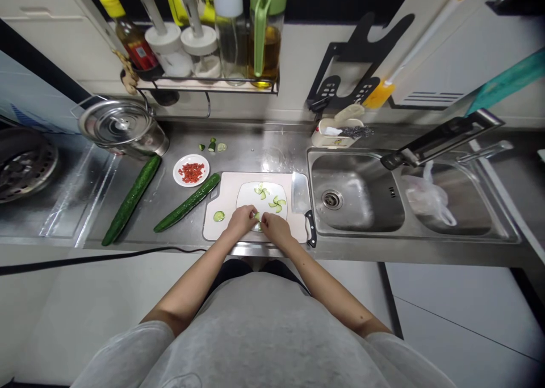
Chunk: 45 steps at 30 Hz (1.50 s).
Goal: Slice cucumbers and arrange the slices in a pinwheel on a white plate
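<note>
My left hand (242, 220) and my right hand (276, 229) meet over the near edge of a white plate (246, 190). A small cucumber slice (257, 215) is pinched between their fingertips, partly hidden by the fingers. On the plate lie two pinwheels of thin cucumber pieces, one at the back (261, 191) and one at the right (277, 204). The plate rests on a pale cutting board (230, 179). A round cucumber piece (218, 216) sits at the board's left, and a cleaver (300, 192) with a black handle lies along its right edge.
Left of the board are two whole cucumbers (186, 203) (133, 199) and a small plate (176, 178) of chopped red bits. Cucumber scraps (212, 146) lie behind. A lidded steel pot (145, 138) stands back left. The double sink (361, 229) is at right, below a seasoning rack (204, 86).
</note>
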### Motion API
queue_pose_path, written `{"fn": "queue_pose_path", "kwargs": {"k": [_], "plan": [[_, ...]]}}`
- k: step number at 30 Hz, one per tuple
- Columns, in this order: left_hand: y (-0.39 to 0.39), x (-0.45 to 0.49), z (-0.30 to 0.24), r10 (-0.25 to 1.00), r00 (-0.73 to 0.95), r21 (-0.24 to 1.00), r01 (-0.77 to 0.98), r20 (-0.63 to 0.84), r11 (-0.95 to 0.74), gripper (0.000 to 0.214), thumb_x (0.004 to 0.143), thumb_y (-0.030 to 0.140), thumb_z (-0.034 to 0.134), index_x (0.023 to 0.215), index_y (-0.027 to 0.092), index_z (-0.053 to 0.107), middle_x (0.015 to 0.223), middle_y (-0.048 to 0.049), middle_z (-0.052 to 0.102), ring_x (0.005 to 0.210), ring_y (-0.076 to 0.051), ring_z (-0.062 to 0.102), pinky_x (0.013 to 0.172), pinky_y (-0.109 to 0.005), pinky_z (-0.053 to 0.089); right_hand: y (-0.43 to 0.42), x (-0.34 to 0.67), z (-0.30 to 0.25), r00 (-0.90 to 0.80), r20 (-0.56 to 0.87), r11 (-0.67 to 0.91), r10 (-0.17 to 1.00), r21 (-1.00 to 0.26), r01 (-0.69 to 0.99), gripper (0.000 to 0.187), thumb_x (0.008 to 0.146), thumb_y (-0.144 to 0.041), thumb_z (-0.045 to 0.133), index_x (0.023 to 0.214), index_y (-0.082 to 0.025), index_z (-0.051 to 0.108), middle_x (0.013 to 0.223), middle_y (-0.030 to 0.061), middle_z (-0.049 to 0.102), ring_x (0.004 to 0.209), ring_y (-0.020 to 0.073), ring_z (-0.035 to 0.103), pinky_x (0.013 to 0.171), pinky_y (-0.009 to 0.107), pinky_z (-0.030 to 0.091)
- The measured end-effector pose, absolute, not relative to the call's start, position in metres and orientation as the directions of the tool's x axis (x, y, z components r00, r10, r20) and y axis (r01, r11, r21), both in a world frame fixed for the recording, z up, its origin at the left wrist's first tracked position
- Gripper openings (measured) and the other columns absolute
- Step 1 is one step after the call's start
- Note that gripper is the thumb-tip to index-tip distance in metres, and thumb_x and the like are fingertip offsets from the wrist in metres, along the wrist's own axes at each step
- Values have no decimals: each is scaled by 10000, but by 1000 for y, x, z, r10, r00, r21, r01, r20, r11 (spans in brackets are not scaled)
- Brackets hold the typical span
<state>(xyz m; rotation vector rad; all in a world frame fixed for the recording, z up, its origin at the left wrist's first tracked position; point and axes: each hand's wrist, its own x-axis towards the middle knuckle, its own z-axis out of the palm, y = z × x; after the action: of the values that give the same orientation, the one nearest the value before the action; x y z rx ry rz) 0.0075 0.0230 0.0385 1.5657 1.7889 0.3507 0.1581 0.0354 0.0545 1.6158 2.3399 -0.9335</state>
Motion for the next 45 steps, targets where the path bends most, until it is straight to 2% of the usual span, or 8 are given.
{"fn": "queue_pose_path", "kwargs": {"k": [14, 26, 32, 42, 45], "plan": [[21, 10, 38, 952, -4, 628, 750, -307, 206, 205, 676, 142, 623, 878, 177, 638, 707, -8, 596, 697, -154, 538, 652, -258, 392, 30, 159, 54, -397, -454, 235, 798, -372, 898, 177, 923, -304, 423, 967, -214, 570, 955, 55, 647, 827, 170, 565, 612, 258, 301], [19, 12, 35, 953, -15, 637, 741, -301, 213, 195, 700, 151, 605, 892, 181, 630, 735, -13, 585, 715, -155, 538, 676, -261, 393, 20, 165, 54, -455, -418, 336, 786, -327, 883, 219, 943, -314, 385, 1050, -226, 554, 998, 60, 628, 913, 187, 551, 629, 264, 310], [19, 16, 34, 962, -33, 646, 734, -272, 208, 176, 709, 151, 585, 876, 178, 633, 730, -18, 582, 713, -158, 536, 671, -260, 385, 22, 165, 53, -481, -362, 392, 798, -294, 872, 213, 938, -305, 401, 1004, -203, 575, 965, 76, 642, 887, 196, 570, 680, 280, 318], [20, 14, 32, 965, -75, 710, 663, -252, 237, 156, 692, 201, 630, 846, 182, 639, 665, 6, 573, 672, -146, 529, 646, -257, 372, 27, 169, 58, -450, -278, 334, 849, -378, 864, 243, 921, -288, 417, 1049, -196, 602, 964, 69, 681, 881, 195, 599, 738, 283, 335], [15, 8, 39, 961, -156, 768, 578, -227, 276, 158, 707, 231, 629, 858, 185, 635, 657, 19, 572, 652, -130, 529, 649, -243, 385, 30, 173, 61, -433, -216, 312, 875, -432, 846, 269, 919, -275, 409, 1065, -187, 616, 943, 69, 690, 847, 180, 608, 755, 275, 360]]}}
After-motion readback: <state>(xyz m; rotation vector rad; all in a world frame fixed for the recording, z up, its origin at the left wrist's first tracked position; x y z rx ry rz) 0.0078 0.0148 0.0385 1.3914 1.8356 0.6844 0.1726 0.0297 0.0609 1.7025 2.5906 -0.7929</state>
